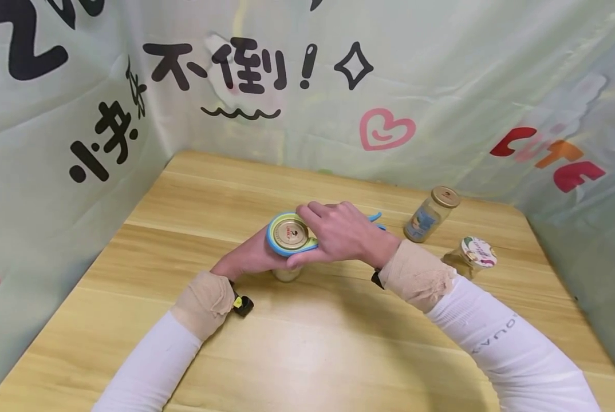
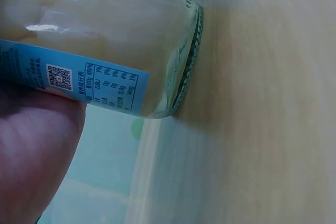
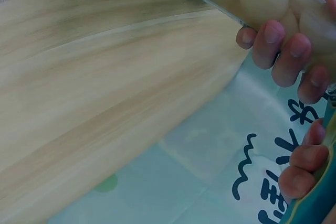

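Observation:
My left hand (image 1: 251, 253) grips a glass jar (image 2: 121, 30) by its side. The jar has a blue label and holds pale round pieces, plain in the right wrist view. Its gold lid (image 1: 290, 233) faces up in the head view, encircled by the loop of a blue and yellow-green jar opener (image 1: 275, 245). With curled fingers my right hand (image 1: 340, 232) holds the opener's handles, whose blue ends stick out past the hand. In the left wrist view the jar's base is close to the tabletop; whether it touches is unclear.
A second glass jar (image 1: 426, 218) with a gold lid and blue label stands at the back right of the wooden table (image 1: 225, 360). Nearer stands a container with a patterned white top (image 1: 479, 252), partly behind my right forearm. Printed cloth (image 1: 307, 131) hangs around the table.

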A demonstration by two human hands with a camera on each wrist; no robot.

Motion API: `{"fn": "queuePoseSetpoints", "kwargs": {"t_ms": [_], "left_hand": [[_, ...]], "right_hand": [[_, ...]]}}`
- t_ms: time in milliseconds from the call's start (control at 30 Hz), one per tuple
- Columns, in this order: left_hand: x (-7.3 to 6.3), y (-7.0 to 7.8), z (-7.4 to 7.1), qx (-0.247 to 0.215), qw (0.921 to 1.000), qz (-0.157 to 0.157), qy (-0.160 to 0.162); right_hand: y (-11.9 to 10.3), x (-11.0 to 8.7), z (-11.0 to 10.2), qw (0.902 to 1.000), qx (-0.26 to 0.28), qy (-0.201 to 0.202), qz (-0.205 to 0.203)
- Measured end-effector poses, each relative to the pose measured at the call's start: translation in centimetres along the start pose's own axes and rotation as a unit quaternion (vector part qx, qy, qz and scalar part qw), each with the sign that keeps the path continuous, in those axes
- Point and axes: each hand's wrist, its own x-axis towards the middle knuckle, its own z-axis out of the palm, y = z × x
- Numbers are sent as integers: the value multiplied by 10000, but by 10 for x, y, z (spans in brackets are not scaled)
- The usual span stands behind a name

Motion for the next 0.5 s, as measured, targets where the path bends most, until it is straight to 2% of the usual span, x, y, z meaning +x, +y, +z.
{"fn": "queuePoseSetpoints", "kwargs": {"t_ms": [500], "left_hand": [[-1,1,0,54,10000,-47,56]], "right_hand": [[-1,2,-3,9993,164,-287,149]]}}
